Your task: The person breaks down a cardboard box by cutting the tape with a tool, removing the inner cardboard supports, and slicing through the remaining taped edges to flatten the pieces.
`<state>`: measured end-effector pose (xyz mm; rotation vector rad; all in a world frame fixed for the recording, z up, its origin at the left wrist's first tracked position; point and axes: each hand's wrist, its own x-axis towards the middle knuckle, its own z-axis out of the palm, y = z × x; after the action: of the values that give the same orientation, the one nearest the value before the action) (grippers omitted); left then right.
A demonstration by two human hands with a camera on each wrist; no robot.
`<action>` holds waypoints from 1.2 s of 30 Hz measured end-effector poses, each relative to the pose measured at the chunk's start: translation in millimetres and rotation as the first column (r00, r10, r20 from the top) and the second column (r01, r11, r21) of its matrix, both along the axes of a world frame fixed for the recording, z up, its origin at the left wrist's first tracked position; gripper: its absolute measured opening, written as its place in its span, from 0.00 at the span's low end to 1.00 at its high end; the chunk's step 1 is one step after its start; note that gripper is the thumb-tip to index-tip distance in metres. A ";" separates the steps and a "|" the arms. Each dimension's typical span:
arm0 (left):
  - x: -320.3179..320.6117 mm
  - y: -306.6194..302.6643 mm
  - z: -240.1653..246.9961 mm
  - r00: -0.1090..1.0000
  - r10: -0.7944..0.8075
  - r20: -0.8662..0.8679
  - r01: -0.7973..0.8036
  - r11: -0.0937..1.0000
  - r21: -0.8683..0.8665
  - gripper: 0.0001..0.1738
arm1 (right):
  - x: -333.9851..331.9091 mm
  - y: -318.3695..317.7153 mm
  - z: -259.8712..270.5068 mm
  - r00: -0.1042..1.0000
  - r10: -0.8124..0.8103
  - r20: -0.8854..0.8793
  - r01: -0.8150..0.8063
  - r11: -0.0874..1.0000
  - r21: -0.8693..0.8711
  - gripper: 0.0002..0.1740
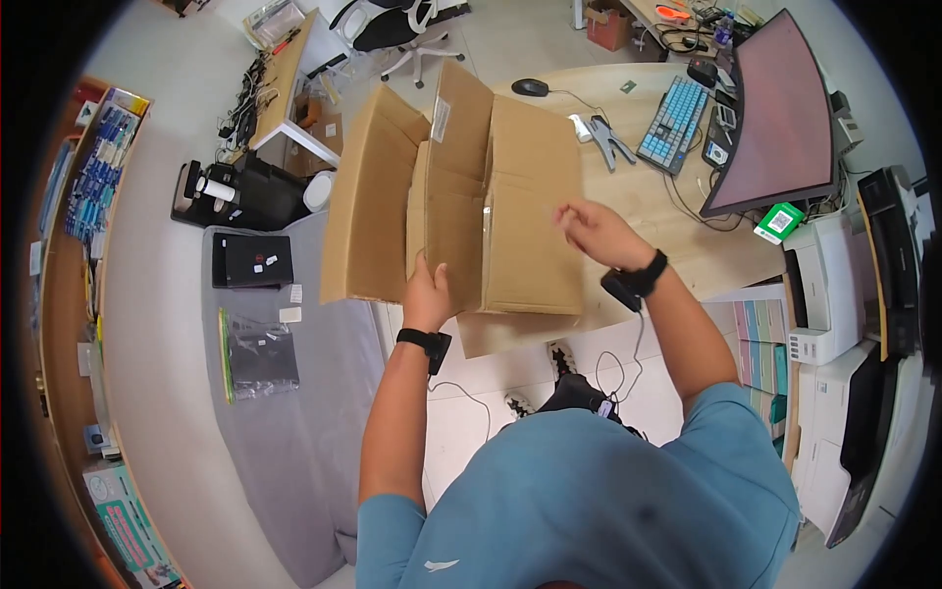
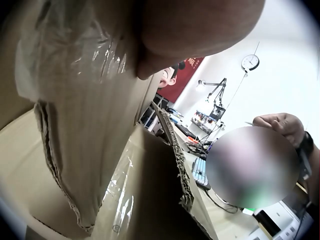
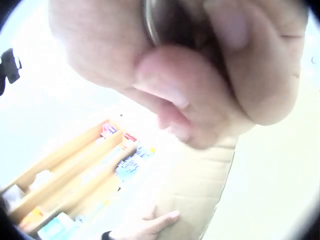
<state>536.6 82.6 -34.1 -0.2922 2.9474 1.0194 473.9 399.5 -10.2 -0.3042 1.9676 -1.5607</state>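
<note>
A brown cardboard box point(image 1: 535, 216) with raised flaps is held up over the desk's near edge in the head view. My left hand point(image 1: 428, 296) grips its near edge, thumb on one side of a panel. Clear tape shines on the cardboard point(image 2: 90, 140) in the left wrist view. To the right of the box is my right hand point(image 1: 601, 234), fingers curled, apart from the cardboard. A curved rim of a small metal object point(image 3: 150, 22) shows between its fingers point(image 3: 200, 95); what it is I cannot tell. The box's inside is mostly hidden.
On the desk point(image 1: 677, 240) are a keyboard point(image 1: 674, 125), a mouse point(image 1: 531, 87), a grey clamp-like tool point(image 1: 610, 142) and a monitor point(image 1: 780, 123). A grey couch point(image 1: 294, 442) with laptops stands at left, a printer point(image 1: 824, 285) at right.
</note>
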 end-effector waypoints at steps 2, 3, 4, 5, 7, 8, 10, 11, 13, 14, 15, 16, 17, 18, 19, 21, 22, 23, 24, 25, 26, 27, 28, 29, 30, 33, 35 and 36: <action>-0.4 -2.0 0.5 0.999 -0.022 -0.033 0.022 1.000 0.011 0.30 | -19.9 -24.4 -21.2 0.871 -0.341 -0.353 0.310 0.940 -0.143 0.06; -0.8 -2.9 1.2 0.999 -0.025 -0.028 0.025 1.000 0.004 0.30 | -34.6 -41.2 -46.9 0.774 -0.367 -0.517 0.361 0.925 -0.116 0.09; -1.6 -4.1 2.2 0.999 -0.027 -0.024 0.027 1.000 -0.005 0.30 | -47.7 -59.5 -72.8 0.649 -0.372 -0.663 0.416 0.904 -0.100 0.12; -0.9 -6.6 2.0 0.999 -0.032 -0.029 0.032 0.999 -0.012 0.30 | -49.8 -77.8 -83.0 0.644 -0.380 -0.663 0.420 0.901 -0.108 0.12; -2.4 -12.2 3.7 0.999 -0.014 0.044 0.016 0.999 -0.034 0.27 | -45.0 -107.6 -96.9 0.746 -0.191 -0.638 0.479 0.820 0.315 0.20; -4.2 -14.6 8.9 0.999 -0.014 0.039 0.016 0.999 -0.042 0.27 | -38.4 -114.0 -107.6 0.742 -0.196 -0.641 0.481 0.822 0.305 0.20; -7.8 -19.8 24.9 0.996 -0.075 0.053 0.079 0.994 -0.073 0.27 | -28.0 -126.3 -123.9 0.653 -0.041 -0.756 0.475 0.800 0.367 0.25; -12.0 -24.3 33.1 0.997 -0.063 0.052 0.067 0.995 -0.079 0.27 | -31.4 -129.0 -128.6 0.684 -0.018 -0.729 0.447 0.800 0.400 0.30; -17.4 -33.1 47.2 0.990 -0.099 0.100 0.116 0.976 -0.185 0.29 | -42.9 -128.6 -133.4 0.745 0.047 -0.665 0.362 0.809 0.462 0.30; -18.4 -33.8 53.8 0.990 -0.092 0.108 0.111 0.977 -0.184 0.29 | -45.6 -126.5 -132.4 0.794 0.102 -0.600 0.291 0.803 0.521 0.31; -21.3 -32.8 60.4 0.988 -0.090 0.127 0.110 0.981 -0.160 0.28 | -45.4 -123.6 -130.9 0.794 0.107 -0.598 0.286 0.803 0.523 0.31; -23.6 -33.7 64.1 0.986 -0.088 0.144 0.108 0.985 -0.135 0.28 | -45.0 -120.9 -129.8 0.803 0.112 -0.585 0.267 0.811 0.521 0.31; -23.3 -40.8 58.8 0.987 -0.146 0.066 0.155 0.971 -0.179 0.27 | -48.2 -118.4 -127.1 0.809 0.116 -0.577 0.250 0.819 0.516 0.32; -21.2 -49.2 62.0 0.988 -0.140 0.060 0.149 0.973 -0.178 0.27 | -51.6 -117.3 -125.2 0.805 0.122 -0.581 0.249 0.819 0.517 0.32; -14.1 -59.4 65.7 0.986 -0.158 0.060 0.166 0.971 -0.171 0.27 | -51.3 -117.9 -127.9 0.811 0.116 -0.573 0.241 0.827 0.508 0.31; 9.4 -68.1 85.8 0.990 -0.126 0.064 0.133 0.985 -0.109 0.26 | -49.5 -118.4 -130.2 0.818 0.108 -0.565 0.228 0.841 0.490 0.31; 25.9 -69.3 106.8 0.995 -0.071 0.067 0.075 0.996 -0.055 0.25 | -49.4 -116.0 -129.6 0.809 0.092 -0.581 0.239 0.851 0.468 0.30; 41.5 -75.5 122.6 0.996 -0.069 0.048 0.069 0.998 0.002 0.24 | -50.5 -115.1 -129.3 0.796 0.083 -0.599 0.244 0.862 0.444 0.30; 58.7 -84.2 134.2 0.998 -0.055 0.027 0.053 0.997 0.060 0.24 | -52.3 -116.0 -129.4 0.789 0.100 -0.606 0.223 0.872 0.435 0.30; 78.5 -93.1 140.9 1.000 -0.019 0.020 0.018 0.998 0.053 0.24 | -53.6 -117.1 -131.5 0.804 0.083 -0.589 0.236 0.865 0.443 0.30; 101.1 -101.4 146.3 0.996 0.087 -0.011 -0.083 0.979 0.188 0.22 | -53.1 -118.3 -133.8 0.820 0.070 -0.569 0.242 0.858 0.454 0.31; 123.7 -110.3 150.6 0.980 0.198 -0.032 -0.177 0.930 0.321 0.20 | -52.5 -119.2 -136.3 0.815 0.102 -0.570 0.205 0.870 0.448 0.31; 146.8 -120.4 151.8 0.969 0.243 -0.034 -0.220 0.922 0.317 0.20 | -52.4 -118.8 -136.1 0.797 0.088 -0.598 0.244 0.858 0.452 0.31; 171.7 -131.3 149.4 0.937 0.342 -0.068 -0.300 0.890 0.343 0.19 | -53.2 -119.5 -140.5 0.776 0.080 -0.625 0.278 0.847 0.453 0.32; 196.7 -141.8 145.8 0.893 0.440 -0.099 -0.377 0.849 0.370 0.19 | -53.1 -120.1 -145.2 0.747 0.087 -0.659 0.307 0.834 0.458 0.33; 270.5 -177.8 119.2 0.784 0.611 -0.110 -0.543 0.761 0.354 0.18 | -52.6 -121.5 -136.4 0.755 0.119 -0.644 0.273 0.837 0.475 0.35; 314.5 -201.3 89.2 0.714 0.692 -0.106 -0.630 0.700 0.336 0.17 | -51.4 -122.2 -128.1 0.791 0.138 -0.596 0.228 0.838 0.495 0.35; 331.7 -213.8 70.4 0.675 0.737 -0.042 -0.678 0.641 0.359 0.17 | -50.5 -121.7 -127.1 0.781 0.142 -0.608 0.236 0.835 0.497 0.36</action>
<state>868.3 -131.1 36.4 -1.5233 2.7409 1.6346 423.4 277.8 -137.2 -0.5862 2.8664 -0.8775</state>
